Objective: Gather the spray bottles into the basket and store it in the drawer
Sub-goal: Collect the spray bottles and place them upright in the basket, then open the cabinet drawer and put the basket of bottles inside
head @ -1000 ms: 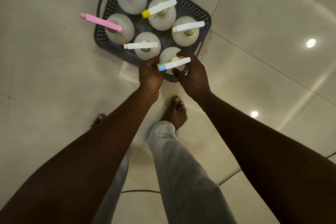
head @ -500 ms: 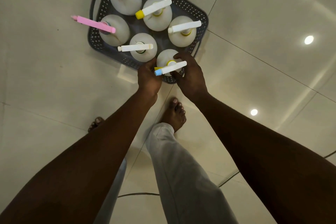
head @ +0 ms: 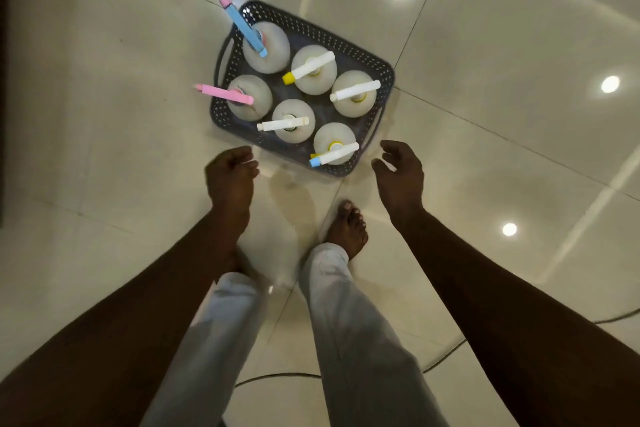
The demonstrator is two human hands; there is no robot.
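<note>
A dark perforated basket [head: 363,51] stands on the tiled floor and holds several white spray bottles with coloured nozzles. The nearest bottle [head: 332,146] has a white head with a blue tip and stands at the basket's front right corner. A bottle with a long blue head [head: 266,45] is at the back left, one with a pink head [head: 247,97] at the left. My left hand [head: 230,175] hovers just short of the basket's near left side, fingers loosely curled, holding nothing. Off the near right corner my right hand [head: 398,170] hangs with relaxed fingers and is empty.
The floor [head: 502,132] is glossy pale tile with ceiling lights mirrored in it. My bare right foot [head: 346,229] and pale trouser legs [head: 349,329] are right behind the basket. A dark cable [head: 277,376] curves across the floor near my legs. No drawer is in view.
Both hands have let go of the blue-tipped bottle and drawn back and apart to either side of the basket's near edge. The view has pulled back from the basket.
</note>
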